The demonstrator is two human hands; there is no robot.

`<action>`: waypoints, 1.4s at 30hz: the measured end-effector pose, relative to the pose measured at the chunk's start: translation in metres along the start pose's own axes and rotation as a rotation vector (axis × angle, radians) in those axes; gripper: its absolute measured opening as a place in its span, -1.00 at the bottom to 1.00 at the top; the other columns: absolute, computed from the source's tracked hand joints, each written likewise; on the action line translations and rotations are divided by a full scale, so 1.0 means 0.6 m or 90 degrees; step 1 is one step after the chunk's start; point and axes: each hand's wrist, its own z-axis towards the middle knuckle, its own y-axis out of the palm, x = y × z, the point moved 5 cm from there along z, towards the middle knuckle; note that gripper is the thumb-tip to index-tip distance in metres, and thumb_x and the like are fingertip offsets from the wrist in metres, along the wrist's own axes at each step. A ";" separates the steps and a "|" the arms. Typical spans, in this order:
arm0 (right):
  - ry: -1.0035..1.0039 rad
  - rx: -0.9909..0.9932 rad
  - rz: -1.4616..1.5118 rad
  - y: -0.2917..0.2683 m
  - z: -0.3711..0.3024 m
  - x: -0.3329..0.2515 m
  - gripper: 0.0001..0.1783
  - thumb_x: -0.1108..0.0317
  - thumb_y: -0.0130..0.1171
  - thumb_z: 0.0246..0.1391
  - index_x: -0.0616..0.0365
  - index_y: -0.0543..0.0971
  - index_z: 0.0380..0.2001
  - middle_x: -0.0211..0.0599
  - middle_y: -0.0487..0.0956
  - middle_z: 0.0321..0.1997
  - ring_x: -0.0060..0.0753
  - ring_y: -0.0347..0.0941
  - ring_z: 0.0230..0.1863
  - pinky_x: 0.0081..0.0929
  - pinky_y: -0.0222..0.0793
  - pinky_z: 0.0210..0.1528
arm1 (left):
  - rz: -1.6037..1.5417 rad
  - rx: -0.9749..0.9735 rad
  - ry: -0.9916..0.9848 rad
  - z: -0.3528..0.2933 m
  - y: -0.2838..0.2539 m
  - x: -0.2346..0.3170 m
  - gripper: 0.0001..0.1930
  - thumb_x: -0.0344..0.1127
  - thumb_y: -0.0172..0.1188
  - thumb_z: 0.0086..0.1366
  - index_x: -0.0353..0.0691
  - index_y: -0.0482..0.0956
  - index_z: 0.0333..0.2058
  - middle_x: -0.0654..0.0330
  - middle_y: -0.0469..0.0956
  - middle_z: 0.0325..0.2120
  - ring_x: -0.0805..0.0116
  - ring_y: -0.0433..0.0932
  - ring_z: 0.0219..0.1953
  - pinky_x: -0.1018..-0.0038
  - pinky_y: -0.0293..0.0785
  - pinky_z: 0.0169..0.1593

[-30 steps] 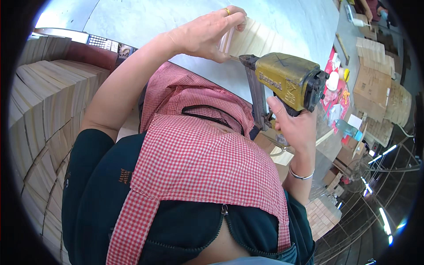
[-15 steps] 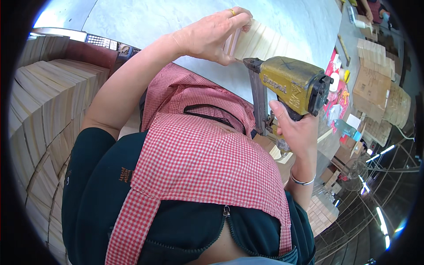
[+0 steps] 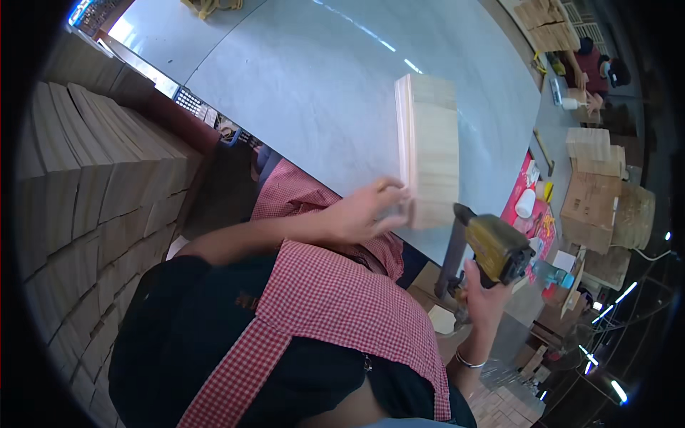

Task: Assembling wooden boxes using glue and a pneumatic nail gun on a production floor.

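Observation:
A pale wooden piece (image 3: 437, 135) lies on the grey-blue worktable, a flat panel with a raised strip along its left side. Beside its near left corner is my left hand (image 3: 371, 210), blurred by motion, with thumb and fingers apart and nothing visible between them. Whether the fingertips touch the wood I cannot tell. My right hand (image 3: 486, 292) grips a yellow and black nail gun (image 3: 492, 246) by its handle. The tool's nose is to the right of the wood's near end, apart from it.
Stacked wooden boards (image 3: 78, 178) rise at my left. Right of the worktable (image 3: 307, 107) are a white bottle (image 3: 526, 203), a clear bottle with a blue cap (image 3: 553, 274) and cardboard boxes (image 3: 591, 203). Another person's hands (image 3: 589, 100) work at the far right.
My left hand has left its hold on the wood's far side and come nearer me. The nail gun has moved down and away from the wood, which now lies fully in sight.

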 end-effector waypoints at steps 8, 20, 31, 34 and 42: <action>0.015 -0.014 -0.034 -0.040 -0.044 0.087 -0.58 0.38 0.40 0.06 0.32 0.52 -0.05 -0.26 0.58 -0.42 -0.63 0.33 -0.72 -0.64 0.26 -0.72 | 0.315 0.268 -0.112 0.234 -0.134 -0.092 -0.53 -0.23 0.29 0.26 -0.32 0.48 0.09 -0.08 0.49 -0.08 0.07 0.60 -0.22 0.27 0.58 -0.09; 0.023 -0.085 0.069 0.028 -0.050 0.094 -0.58 0.46 0.44 0.01 0.41 0.57 -0.07 -0.11 0.70 -0.11 -0.35 0.66 -0.18 -0.50 0.56 -0.20 | 0.408 0.116 -0.118 0.300 -0.178 -0.095 -0.46 -0.15 0.33 0.11 -0.52 0.58 -0.06 -0.27 0.56 -0.15 -0.20 0.56 -0.07 0.14 0.51 0.06; -0.038 -0.090 0.144 0.041 -0.047 0.114 -0.59 0.48 0.43 0.01 0.41 0.56 -0.07 -0.11 0.70 -0.12 -0.34 0.65 -0.16 -0.51 0.56 -0.19 | 0.421 0.162 -0.064 0.281 -0.171 -0.088 -0.49 -0.16 0.32 0.12 -0.50 0.59 -0.08 -0.23 0.56 -0.10 -0.19 0.55 -0.05 0.16 0.50 0.08; -0.027 -0.097 0.174 0.041 -0.041 0.119 -0.58 0.48 0.43 0.01 0.40 0.56 -0.06 -0.13 0.70 -0.12 -0.35 0.65 -0.18 -0.51 0.56 -0.18 | 0.396 0.186 -0.081 0.275 -0.166 -0.088 -0.48 -0.15 0.30 0.15 -0.49 0.57 -0.04 -0.23 0.54 -0.07 -0.19 0.54 -0.03 0.15 0.48 0.10; 0.007 -0.121 0.113 0.012 -0.022 0.104 -0.60 0.43 0.43 0.03 0.36 0.57 -0.08 -0.19 0.67 -0.22 -0.43 0.57 -0.32 -0.56 0.49 -0.30 | 0.425 0.206 -0.103 0.264 -0.161 -0.090 -0.46 -0.15 0.26 0.22 -0.46 0.50 0.06 -0.22 0.51 -0.01 -0.18 0.51 0.03 0.14 0.43 0.16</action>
